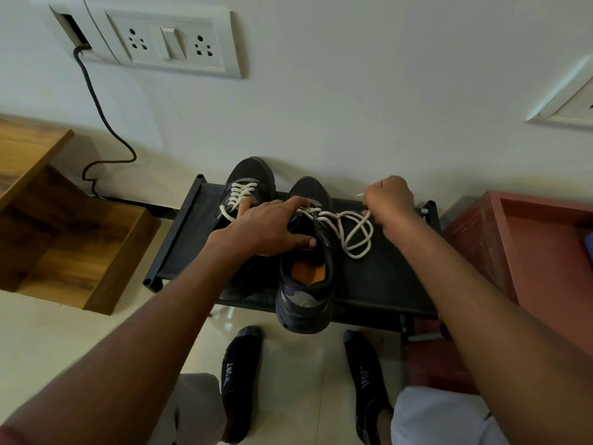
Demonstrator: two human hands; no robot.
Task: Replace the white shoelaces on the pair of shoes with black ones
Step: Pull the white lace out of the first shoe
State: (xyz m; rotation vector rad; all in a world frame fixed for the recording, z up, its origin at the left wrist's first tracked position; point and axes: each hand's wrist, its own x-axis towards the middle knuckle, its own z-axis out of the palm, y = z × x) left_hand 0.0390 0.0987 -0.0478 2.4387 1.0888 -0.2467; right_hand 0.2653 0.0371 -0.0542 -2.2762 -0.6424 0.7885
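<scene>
Two dark shoes stand on a low black rack (378, 284). The left shoe (253, 175) keeps its white lace (239, 192) threaded. On the right shoe (305, 284), with an orange insole, my left hand (269, 226) grips the upper over the tongue, thumb at the opening. A loosened white lace (353, 232) loops out to the right of that shoe. My right hand (390, 200) pinches this lace, with its end sticking out behind the fist. No black laces are in view.
The rack stands against a white wall with a socket panel (170, 43) and a dark cable (96, 101). A wooden shelf unit (64, 226) is to the left, a red-brown box (529, 252) to the right. My socked feet (240, 380) rest on the tiled floor.
</scene>
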